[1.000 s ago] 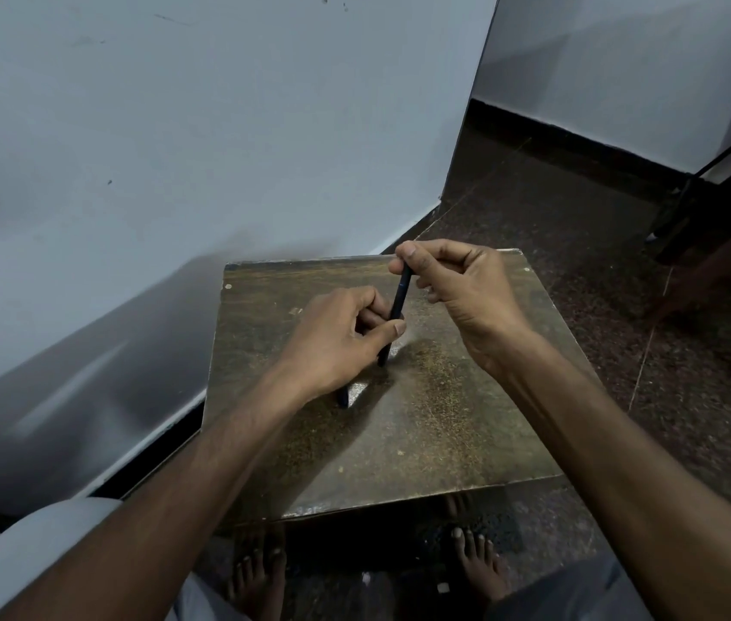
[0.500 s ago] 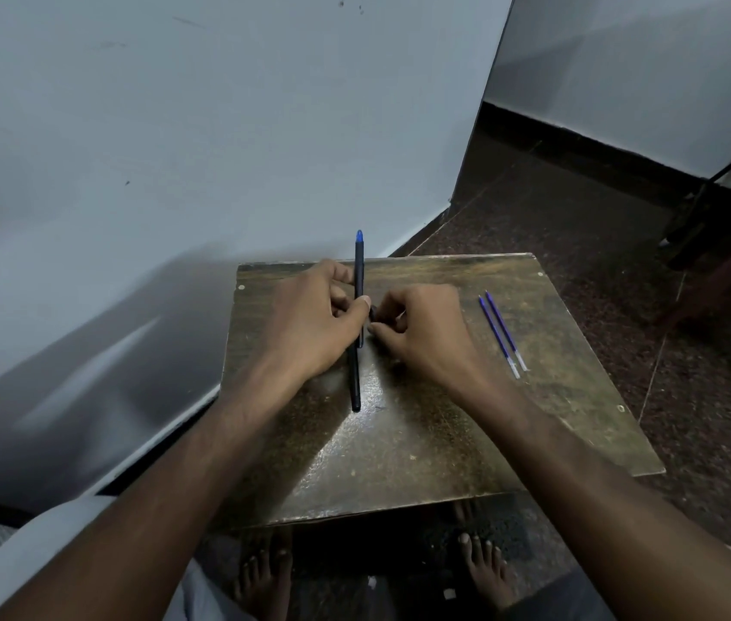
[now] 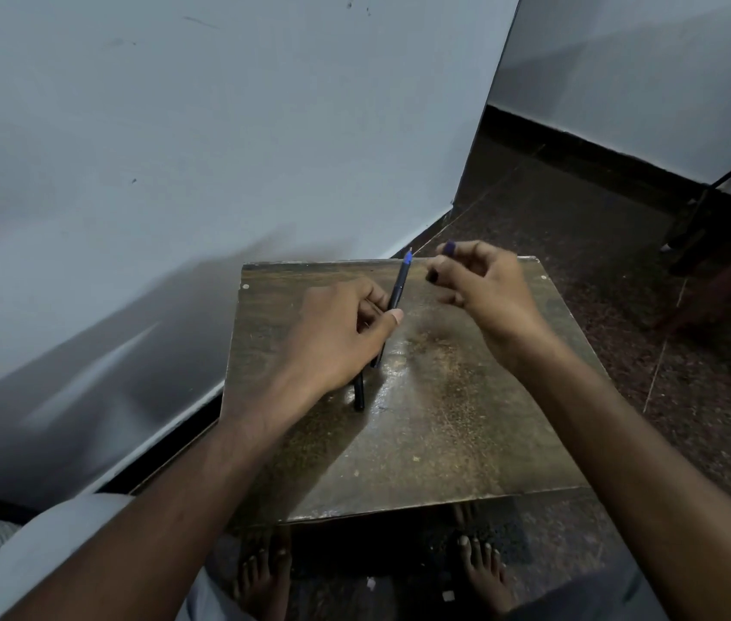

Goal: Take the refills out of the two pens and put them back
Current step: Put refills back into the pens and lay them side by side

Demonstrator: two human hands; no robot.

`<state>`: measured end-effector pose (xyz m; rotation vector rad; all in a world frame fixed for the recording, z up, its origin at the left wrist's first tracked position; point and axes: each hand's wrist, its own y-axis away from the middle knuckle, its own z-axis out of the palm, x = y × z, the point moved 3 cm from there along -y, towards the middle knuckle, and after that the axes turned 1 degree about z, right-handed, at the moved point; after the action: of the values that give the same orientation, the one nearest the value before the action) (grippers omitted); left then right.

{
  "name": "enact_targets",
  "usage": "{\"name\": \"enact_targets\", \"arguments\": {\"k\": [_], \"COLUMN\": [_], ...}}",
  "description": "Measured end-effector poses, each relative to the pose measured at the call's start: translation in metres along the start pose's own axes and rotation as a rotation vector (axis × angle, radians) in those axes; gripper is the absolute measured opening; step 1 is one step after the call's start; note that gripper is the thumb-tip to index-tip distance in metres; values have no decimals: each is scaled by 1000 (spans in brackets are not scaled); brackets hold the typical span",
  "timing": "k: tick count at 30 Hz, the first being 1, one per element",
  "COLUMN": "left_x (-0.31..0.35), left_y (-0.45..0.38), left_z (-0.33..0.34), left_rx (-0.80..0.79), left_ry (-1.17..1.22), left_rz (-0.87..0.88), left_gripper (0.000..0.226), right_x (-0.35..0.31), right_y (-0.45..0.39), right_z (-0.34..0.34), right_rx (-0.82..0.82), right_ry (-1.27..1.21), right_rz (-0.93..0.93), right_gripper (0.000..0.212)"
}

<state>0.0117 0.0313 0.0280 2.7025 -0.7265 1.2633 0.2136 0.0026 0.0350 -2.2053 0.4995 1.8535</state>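
My left hand (image 3: 341, 333) grips a dark pen (image 3: 397, 291) with a blue end, held tilted over the small brown table (image 3: 444, 419). A second dark pen (image 3: 359, 396) lies on the table under that hand, with only its near end showing. My right hand (image 3: 484, 284) hovers just right of the held pen and is apart from it. Its fingers pinch a small dark pen part (image 3: 433, 276), which is blurred. A bluish bit (image 3: 449, 247) shows at one fingertip. No loose refills show; my right hand covers the table's far right part.
A pale wall (image 3: 220, 150) runs close along the table's left and far side. Dark speckled floor (image 3: 690, 396) lies to the right, with dark furniture legs (image 3: 704, 235) at the far right. My bare feet (image 3: 484, 575) rest below the table's near edge.
My right hand has left the pen and risen to the right, pinching a small part. The held pen now leans right. The two blue refills seen earlier are hidden.
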Motion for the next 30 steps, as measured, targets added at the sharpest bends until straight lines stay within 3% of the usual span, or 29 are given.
{"name": "enact_targets", "arguments": {"k": [3,7,15,20,30], "left_x": [1,4,6,6,9], "left_y": [1,1,3,3,6], "left_z": [6,11,11,9,9], "left_rx": [-59,-100,-93,-63,-37], "left_ry": [4,0,-16,-16,5], "left_rz": [27,45,75,67,52], "left_gripper": [5,5,10,12,20], "right_x": [-5,-7,-9,-5,-10], "right_y": [-2,-1,3,7,12], "right_z": [-11,-12,-12,-5,-1], "right_rx": [27,55,3,-61,-86], "right_ry": [-216,-282,-104,37,4], "right_rz": [-84,-158,-223,-187,-221], "right_gripper": [10,20,30,18,13]}}
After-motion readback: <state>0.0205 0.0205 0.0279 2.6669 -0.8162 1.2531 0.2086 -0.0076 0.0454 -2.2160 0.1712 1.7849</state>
